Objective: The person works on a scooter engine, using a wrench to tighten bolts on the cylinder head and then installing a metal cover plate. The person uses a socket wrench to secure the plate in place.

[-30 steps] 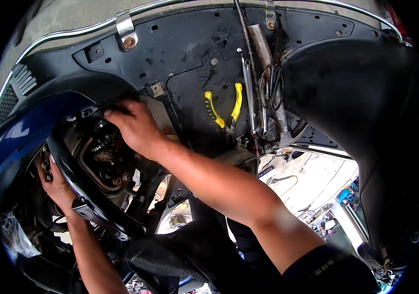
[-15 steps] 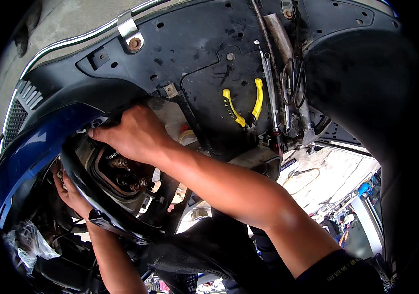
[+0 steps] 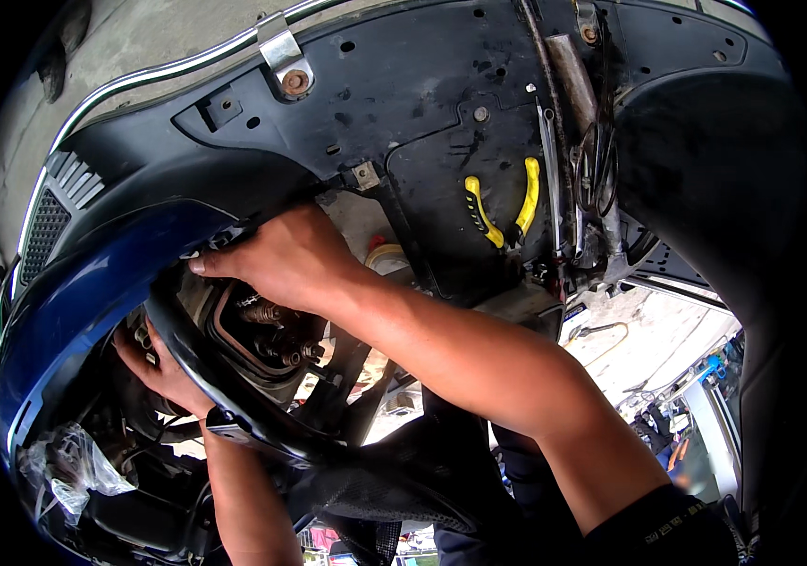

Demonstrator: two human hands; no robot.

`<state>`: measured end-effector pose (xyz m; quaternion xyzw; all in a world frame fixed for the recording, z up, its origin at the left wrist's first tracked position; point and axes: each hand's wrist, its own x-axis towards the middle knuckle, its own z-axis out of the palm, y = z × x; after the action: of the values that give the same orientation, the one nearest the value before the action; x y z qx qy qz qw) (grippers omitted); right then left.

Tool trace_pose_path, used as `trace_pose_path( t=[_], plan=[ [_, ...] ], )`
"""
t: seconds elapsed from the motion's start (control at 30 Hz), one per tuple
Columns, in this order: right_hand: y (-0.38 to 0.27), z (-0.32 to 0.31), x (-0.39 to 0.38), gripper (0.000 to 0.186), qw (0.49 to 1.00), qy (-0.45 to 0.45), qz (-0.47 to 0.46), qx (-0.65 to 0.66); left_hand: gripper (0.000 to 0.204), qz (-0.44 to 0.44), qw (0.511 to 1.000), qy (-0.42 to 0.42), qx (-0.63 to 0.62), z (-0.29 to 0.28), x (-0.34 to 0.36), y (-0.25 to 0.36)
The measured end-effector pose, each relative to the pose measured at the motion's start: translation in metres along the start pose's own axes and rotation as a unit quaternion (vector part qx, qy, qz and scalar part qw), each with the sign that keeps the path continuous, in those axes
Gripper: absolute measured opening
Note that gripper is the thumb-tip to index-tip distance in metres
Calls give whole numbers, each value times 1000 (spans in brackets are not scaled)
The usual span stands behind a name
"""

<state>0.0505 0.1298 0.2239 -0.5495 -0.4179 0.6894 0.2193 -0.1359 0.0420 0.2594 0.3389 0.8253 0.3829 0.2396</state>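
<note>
A: Why both hands in there?
B: Right hand (image 3: pixel 281 259) presses flat on the blue panel (image 3: pixel 92 283) edge; left hand (image 3: pixel 163 363) cups the black frame (image 3: pixel 234 415) underneath, steadying it beside the engine (image 3: pixel 267 325).

L hand (image 3: pixel 166 370) fingertips hidden behind the black curved bar (image 3: pixel 198 377) at lower left — grip can't be told. R hand (image 3: pixel 281 259) fingertips tucked under the blue panel (image 3: pixel 83 292) edge. Yellow-handled pliers (image 3: pixel 503 203) — jaws lost in shadow, centre-right.
</note>
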Motion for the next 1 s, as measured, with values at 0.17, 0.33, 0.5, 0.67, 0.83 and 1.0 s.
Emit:
trace_pose_path(
  t=[0.17, 0.33, 0.5, 0.67, 0.83, 1.0],
  plan=[
    [3, 4, 0, 47, 996, 40, -84, -11, 41, 22, 998, 51, -21, 18, -7, 14],
    [0, -2, 1, 48, 994, 50, -98, 19, 38, 29, 999, 28, 11, 12, -4, 7],
    [-2, -5, -2, 50, 996, 53, -75, -3, 33, -50, 997, 8, -62, 11, -5, 19],
    [1, -4, -2, 44, 996, 46, -47, 61, 42, 7, 994, -57, 91, -7, -4, 34],
    [4, -7, -3, 38, 998, 33, -23, 55, 36, 216, 940, -217, 152, -11, -11, 55],
    [8, -10, -7, 38, 999, -11, -6, 51, 37, 236, 928, -231, 175, -5, -20, 63]
  ],
)
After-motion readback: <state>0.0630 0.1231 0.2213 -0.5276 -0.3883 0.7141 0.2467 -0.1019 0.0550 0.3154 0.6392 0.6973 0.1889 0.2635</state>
